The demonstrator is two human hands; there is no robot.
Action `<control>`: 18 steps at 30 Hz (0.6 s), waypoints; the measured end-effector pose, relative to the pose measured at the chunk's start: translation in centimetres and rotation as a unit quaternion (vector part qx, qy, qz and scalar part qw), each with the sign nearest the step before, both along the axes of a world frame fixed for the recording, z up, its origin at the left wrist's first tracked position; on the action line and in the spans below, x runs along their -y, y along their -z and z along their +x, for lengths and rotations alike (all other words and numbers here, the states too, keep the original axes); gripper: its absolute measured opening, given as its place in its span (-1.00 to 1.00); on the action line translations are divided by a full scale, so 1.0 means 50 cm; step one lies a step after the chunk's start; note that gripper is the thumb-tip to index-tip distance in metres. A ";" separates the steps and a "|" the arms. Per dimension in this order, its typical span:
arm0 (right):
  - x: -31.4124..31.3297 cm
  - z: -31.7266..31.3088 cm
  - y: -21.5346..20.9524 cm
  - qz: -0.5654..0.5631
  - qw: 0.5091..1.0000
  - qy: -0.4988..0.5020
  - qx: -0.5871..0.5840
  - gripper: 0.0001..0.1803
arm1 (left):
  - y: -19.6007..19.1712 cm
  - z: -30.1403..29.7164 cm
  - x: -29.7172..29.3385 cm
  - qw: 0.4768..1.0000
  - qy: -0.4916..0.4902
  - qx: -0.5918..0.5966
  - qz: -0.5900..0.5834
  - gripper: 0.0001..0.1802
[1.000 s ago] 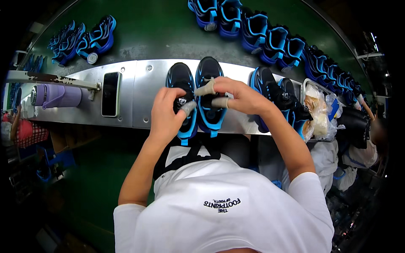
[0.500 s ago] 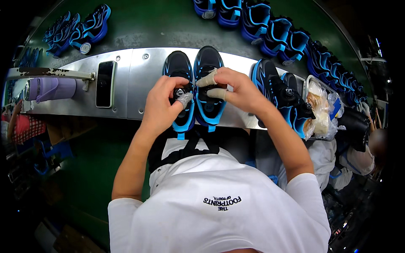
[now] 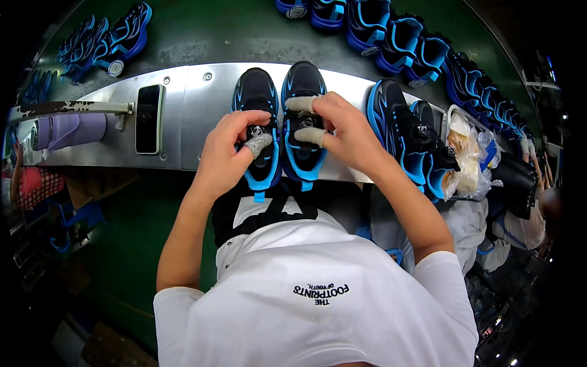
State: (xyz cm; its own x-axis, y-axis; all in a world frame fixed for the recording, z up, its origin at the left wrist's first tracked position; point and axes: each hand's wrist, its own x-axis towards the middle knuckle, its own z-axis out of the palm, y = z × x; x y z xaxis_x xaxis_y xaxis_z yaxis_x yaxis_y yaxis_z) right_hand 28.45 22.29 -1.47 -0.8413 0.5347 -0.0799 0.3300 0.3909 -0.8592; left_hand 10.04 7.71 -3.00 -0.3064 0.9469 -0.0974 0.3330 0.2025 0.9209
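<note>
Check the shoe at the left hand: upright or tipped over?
Upright: the shoe shows its dial and open collar facing up.

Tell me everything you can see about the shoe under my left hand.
The shoe is black with bright blue trim, a blue-edged opening and a blue pull tab at the heel. A round dial sits on top; the upper looks synthetic. It stands upright on the metal ledge, toe pointing away from you, beside a matching shoe. Your left hand is over it, grey-wrapped thumb and forefinger either side of the dial.

hands (image 3: 223, 147) touch shoes (image 3: 254, 84), apparently at dials (image 3: 257, 131).
</note>
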 end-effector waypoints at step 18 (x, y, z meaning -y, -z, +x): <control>-0.026 0.017 0.013 -0.094 0.993 -0.064 -0.015 -0.45 | -0.062 0.129 0.021 0.908 0.013 0.357 -0.217 -0.60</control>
